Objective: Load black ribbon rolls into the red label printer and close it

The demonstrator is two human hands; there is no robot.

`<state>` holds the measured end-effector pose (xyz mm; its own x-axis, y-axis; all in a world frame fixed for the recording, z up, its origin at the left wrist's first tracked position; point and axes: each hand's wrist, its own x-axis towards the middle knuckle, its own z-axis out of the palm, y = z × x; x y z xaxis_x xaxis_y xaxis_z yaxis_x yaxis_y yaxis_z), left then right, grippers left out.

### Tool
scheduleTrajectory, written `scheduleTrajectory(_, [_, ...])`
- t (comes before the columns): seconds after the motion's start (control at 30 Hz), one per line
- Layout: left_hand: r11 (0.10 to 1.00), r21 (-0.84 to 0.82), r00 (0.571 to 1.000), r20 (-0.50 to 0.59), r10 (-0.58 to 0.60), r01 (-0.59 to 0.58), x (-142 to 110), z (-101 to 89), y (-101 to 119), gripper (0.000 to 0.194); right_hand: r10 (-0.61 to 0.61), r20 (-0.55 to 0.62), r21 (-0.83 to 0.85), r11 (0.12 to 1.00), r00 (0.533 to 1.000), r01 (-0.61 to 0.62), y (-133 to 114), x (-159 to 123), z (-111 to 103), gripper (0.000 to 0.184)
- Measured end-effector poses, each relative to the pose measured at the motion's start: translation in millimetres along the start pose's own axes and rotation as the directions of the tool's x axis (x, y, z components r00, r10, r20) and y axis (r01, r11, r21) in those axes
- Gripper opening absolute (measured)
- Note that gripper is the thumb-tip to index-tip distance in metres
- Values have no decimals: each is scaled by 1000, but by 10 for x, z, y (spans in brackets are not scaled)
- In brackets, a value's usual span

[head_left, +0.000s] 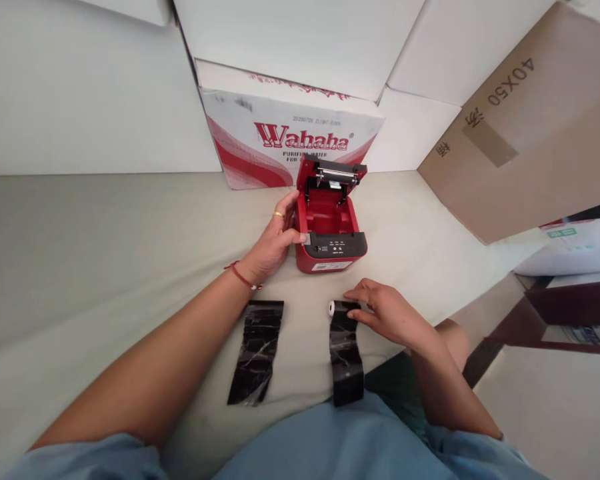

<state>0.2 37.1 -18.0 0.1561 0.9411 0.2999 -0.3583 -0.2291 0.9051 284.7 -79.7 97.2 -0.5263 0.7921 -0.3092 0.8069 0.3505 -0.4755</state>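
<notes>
A small red and black receipt printer [333, 253] sits with its lid [333, 173] raised, and its red paper bay looks bare. Along the printer's left side, my left hand [277, 237] grips the case, fingers by the hinge and thumb on a grey tab at the front corner. Nearer my body, my right hand [380, 307] has thumb and fingers around the right end of a black paper roll [341, 310] with a white core. Its loose strip hangs down toward my lap. To its left lies a separate creased black strip [257, 353].
Behind the printer stands a white and red Wahaha carton [300, 120] against white boxes [300, 33]. A brown cardboard box [530, 120] leans at the right. White bags [575, 247] lie on a dark red shelf [575, 297]. A pale green cloth [105, 247] covers the surface.
</notes>
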Motion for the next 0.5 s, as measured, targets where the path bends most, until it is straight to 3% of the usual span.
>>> scheduleTrajectory(0.2, [998,-44,999,-20,-39,38,-14,53,49,104,26,105,-154,988,994,-10,-170,7,-63,24])
scheduleTrajectory(0.3, [999,-31,999,-16,-42,42,-20,75,63,102,-45,145,-130,989,988,64,-228,-37,-209,22])
scheduleTrajectory(0.37, [998,-34,999,-16,-51,50,-22,85,75,103,-170,74,-40,984,983,173,-278,-53,-411,22])
scheduleTrajectory(0.43, [998,-42,999,-16,-52,51,-22,93,92,104,-257,-106,-6,966,960,258,-350,-8,-664,26])
scheduleTrajectory(0.5, [998,-45,999,-14,-38,37,-21,101,111,105,-252,-283,-85,968,925,238,-443,136,-898,29])
